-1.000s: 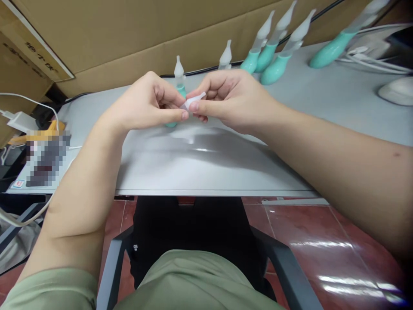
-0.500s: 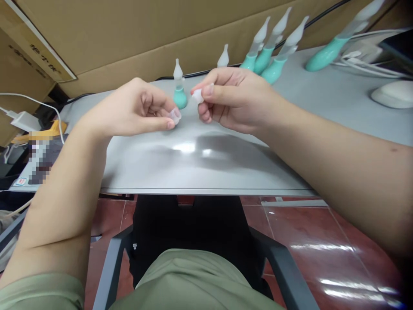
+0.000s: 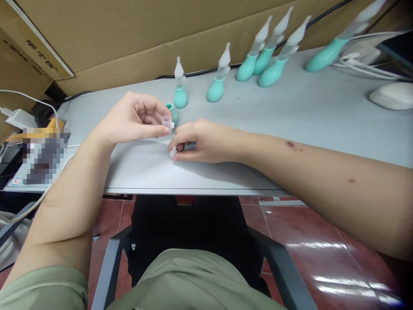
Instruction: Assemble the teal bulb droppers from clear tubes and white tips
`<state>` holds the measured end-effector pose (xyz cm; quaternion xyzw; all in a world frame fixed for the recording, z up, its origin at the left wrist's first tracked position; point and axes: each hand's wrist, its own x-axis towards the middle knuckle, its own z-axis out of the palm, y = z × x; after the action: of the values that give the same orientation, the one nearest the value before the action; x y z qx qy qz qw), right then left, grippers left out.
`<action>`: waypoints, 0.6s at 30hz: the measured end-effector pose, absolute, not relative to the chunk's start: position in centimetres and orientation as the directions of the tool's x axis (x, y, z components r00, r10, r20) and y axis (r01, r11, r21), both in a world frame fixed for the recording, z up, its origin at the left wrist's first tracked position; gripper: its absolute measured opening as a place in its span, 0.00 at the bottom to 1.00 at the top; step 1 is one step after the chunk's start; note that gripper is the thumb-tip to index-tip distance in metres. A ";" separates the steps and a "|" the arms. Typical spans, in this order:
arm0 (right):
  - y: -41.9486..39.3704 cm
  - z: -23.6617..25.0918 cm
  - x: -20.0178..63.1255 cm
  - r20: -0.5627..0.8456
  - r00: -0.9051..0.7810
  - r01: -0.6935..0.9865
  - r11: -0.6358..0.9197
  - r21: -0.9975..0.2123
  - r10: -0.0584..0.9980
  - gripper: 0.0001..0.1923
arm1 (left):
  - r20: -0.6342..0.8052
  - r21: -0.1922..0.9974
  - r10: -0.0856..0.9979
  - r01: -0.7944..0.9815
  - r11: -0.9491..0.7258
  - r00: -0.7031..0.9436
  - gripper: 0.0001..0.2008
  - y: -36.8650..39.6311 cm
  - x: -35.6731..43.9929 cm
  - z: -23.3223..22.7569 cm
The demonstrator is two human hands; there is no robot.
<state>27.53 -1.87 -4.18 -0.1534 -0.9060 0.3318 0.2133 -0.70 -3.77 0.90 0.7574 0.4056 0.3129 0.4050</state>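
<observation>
My left hand point(image 3: 138, 118) pinches a short clear plastic tube point(image 3: 166, 122) upright between thumb and fingers; a small side nub sticks out on its right. Just behind it stands an open teal rubber bulb point(image 3: 173, 114), partly hidden by my fingers. Lower and to the right, my right hand point(image 3: 196, 142) is closed on a small white nozzle tip point(image 3: 173, 152), low over the table; whether the tip touches the surface I cannot tell. Beyond my hands stands an assembled nasal aspirator point(image 3: 180, 88) with teal bulb, clear tube and white tip.
Several more aspirators point(image 3: 215, 89) lean along the cardboard wall point(image 3: 129, 38) at the back of the grey table point(image 3: 274, 125). A white mouse point(image 3: 395, 94) and cables are at the right. A white charger point(image 3: 26, 120) and cord lie at the left.
My right hand has come down and toward me with the white tip. My left hand has moved slightly left and nearer, turning the tube upright. The open teal bulb now shows.
</observation>
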 end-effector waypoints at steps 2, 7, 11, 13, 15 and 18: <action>-1.9 -3.9 27.8 0.275 -0.853 0.158 0.721 -0.675 0.444 0.02 | 0.142 0.863 0.871 0.372 -0.341 0.470 0.19 -3.9 -0.6 0.9; -1.8 -3.1 28.6 0.315 -0.740 0.098 0.557 -0.824 0.595 0.13 | 0.194 0.873 0.873 0.328 -0.362 0.448 0.19 -3.8 -0.2 0.6; -1.7 -3.0 28.2 0.407 -0.545 -0.048 0.457 -0.888 0.733 0.21 | 0.223 0.880 0.857 0.283 -0.382 0.465 0.25 -3.1 0.0 -0.3; -1.7 -3.2 27.8 0.429 -0.515 -0.085 0.454 -0.887 0.742 0.23 | 0.233 0.886 0.853 0.260 -0.384 0.466 0.25 -2.9 0.2 -0.7; -1.9 -3.3 27.5 0.427 -0.503 -0.079 0.452 -0.889 0.752 0.24 | 0.251 0.894 0.850 0.226 -0.387 0.463 0.22 -2.9 0.5 -0.9; -2.0 -3.4 27.4 0.436 -0.471 -0.084 0.453 -0.888 0.767 0.25 | 0.276 0.907 0.845 0.167 -0.387 0.459 0.19 -3.1 1.0 -0.9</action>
<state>27.43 -2.05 -3.38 -0.2371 -0.7199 0.4663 0.4561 1.02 -3.11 -0.89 0.7355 0.3439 0.3904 0.4340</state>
